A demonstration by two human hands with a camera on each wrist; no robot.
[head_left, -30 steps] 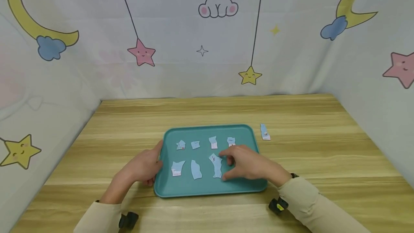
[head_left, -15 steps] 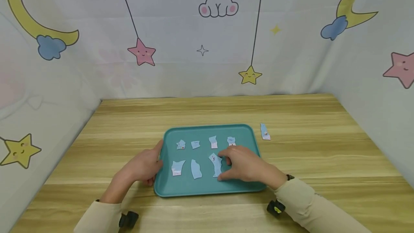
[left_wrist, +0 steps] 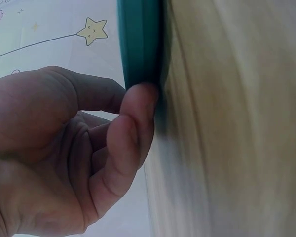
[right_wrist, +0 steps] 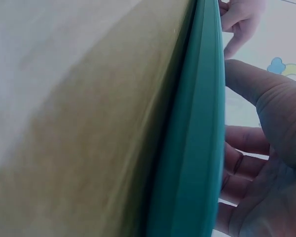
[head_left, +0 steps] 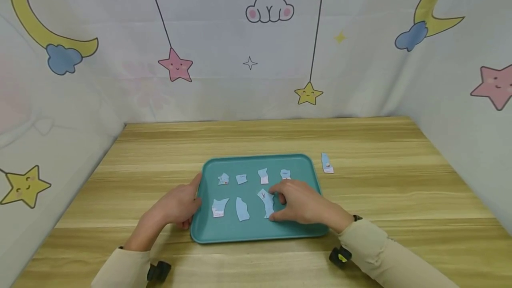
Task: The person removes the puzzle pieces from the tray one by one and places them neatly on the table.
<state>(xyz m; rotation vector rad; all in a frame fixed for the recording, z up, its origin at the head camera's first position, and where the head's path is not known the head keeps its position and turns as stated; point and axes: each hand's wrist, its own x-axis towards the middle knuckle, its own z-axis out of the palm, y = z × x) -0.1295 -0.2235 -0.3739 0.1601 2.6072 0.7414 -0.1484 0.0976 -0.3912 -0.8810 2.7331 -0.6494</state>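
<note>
Torn-looking light blue paper pieces, some with pink ends, lie in two rows on a teal tray. My left hand grips the tray's left edge. In the left wrist view, its fingers curl at the tray's rim. Over the tray's right half is my right hand, thumb and index finger spread apart. Their tips touch the right side of a long paper piece, one near each end. The right wrist view shows the tray's side wall, which hides the paper pieces; the thumb is above it.
One more blue paper piece lies on the wooden table, just beyond the tray's right side. In the upper row is a paper piece close to my right knuckles. A printed white curtain stands behind the table.
My right thumb has moved slightly left, up against the long piece's lower end. That piece has shifted very slightly. The left hand and the tray stay in place.
</note>
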